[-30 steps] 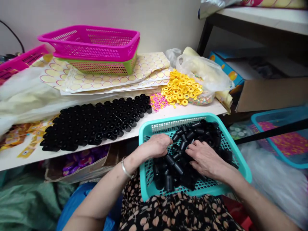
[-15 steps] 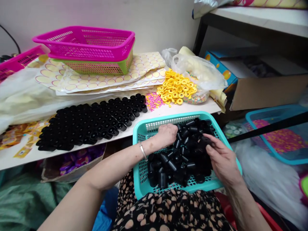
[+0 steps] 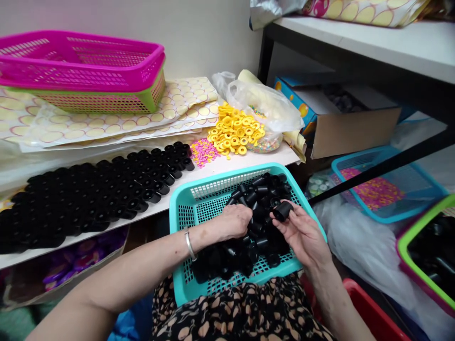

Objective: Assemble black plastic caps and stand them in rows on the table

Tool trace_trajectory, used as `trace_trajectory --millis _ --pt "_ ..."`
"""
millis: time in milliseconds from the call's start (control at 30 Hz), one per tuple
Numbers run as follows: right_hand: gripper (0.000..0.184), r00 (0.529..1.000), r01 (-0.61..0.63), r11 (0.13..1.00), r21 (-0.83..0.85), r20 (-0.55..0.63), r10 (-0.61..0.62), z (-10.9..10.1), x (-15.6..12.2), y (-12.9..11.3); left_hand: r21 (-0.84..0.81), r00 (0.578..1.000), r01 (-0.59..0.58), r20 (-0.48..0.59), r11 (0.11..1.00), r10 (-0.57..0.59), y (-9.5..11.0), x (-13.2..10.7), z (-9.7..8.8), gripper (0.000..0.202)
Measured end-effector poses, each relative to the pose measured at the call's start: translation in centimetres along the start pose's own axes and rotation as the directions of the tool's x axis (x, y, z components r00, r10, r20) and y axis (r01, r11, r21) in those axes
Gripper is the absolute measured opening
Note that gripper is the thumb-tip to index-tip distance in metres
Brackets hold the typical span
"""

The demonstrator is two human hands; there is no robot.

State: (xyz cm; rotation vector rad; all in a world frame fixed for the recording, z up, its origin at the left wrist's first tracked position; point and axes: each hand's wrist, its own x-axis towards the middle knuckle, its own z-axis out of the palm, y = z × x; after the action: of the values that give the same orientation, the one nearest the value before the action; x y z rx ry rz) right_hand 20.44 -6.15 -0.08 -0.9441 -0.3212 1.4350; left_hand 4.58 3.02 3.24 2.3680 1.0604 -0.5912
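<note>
A turquoise mesh basket [image 3: 174,222] rests on my lap, heaped with black plastic cylinders [image 3: 261,242]. My right hand [image 3: 306,239] pinches one black plastic cup [image 3: 283,211] between thumb and fingers, tilted above the right side of the heap. Over the middle of the basket, my left hand [image 3: 232,221] is closed with its knuckles up. Its fingertips are hidden among the black pieces, and I cannot tell what they grip. On the white shelf [image 3: 213,171] to the left, many similar black cups [image 3: 106,189] stand upright in close rows.
Yellow rings [image 3: 236,128] and pink and yellow bits [image 3: 204,152] lie in heaps behind the basket. A magenta basket [image 3: 106,78] stacks on a green one. On the right are a cardboard box [image 3: 355,132], a blue basket [image 3: 386,220] and a slanting black bar [image 3: 384,166].
The view has swung right, so the shelf items sit further left. My right hand has turned its black cup into plainer view. My left hand has shifted slightly nearer my right hand.
</note>
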Motion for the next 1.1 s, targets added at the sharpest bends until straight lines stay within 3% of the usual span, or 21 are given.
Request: trace_trajectory --millis 200,400,500,633,700,900,1100 --pt "0.023 1.000 0.029 0.997 -0.071 -0.003 -0.029 0.2 0.0 0.2 -0.010 0.997 -0.071 0.026 0.997 0.071 -0.4 0.0 1.1 0.023" --pt "0.017 0.998 0.053 0.990 -0.132 0.032 -0.049 0.2 -0.2 1.5 -0.026 0.998 -0.048 0.033 0.999 0.049 -1.3 -0.2 1.5 0.013" --pt "0.019 0.994 0.099 0.982 -0.158 0.070 -0.089 0.4 -0.4 1.8 -0.172 0.999 -0.046 -0.019 0.984 0.043 -2.0 -0.8 0.9 0.014" --pt "0.025 0.978 0.203 0.952 -0.229 0.099 -0.185 1.5 -0.7 1.4 -0.586 0.984 -0.139 -0.169 0.798 0.047 -2.7 -1.8 0.7 0.027" --pt "0.026 0.966 0.258 0.929 -0.264 0.095 -0.241 2.1 -0.8 1.3 -0.674 0.976 -0.182 -0.215 0.716 0.045 -2.6 -2.3 0.9 0.030" --pt "0.030 0.933 0.355 0.865 -0.354 0.187 -0.307 2.6 -1.0 1.9 -0.733 0.970 -0.183 -0.244 0.656 -0.003 -2.3 -2.7 1.6 0.023" --pt "0.032 0.924 0.382 0.809 -0.447 0.179 -0.338 1.5 -1.0 2.6 -0.754 0.968 -0.189 -0.251 0.630 -0.010 -2.7 -2.7 1.9 0.023"
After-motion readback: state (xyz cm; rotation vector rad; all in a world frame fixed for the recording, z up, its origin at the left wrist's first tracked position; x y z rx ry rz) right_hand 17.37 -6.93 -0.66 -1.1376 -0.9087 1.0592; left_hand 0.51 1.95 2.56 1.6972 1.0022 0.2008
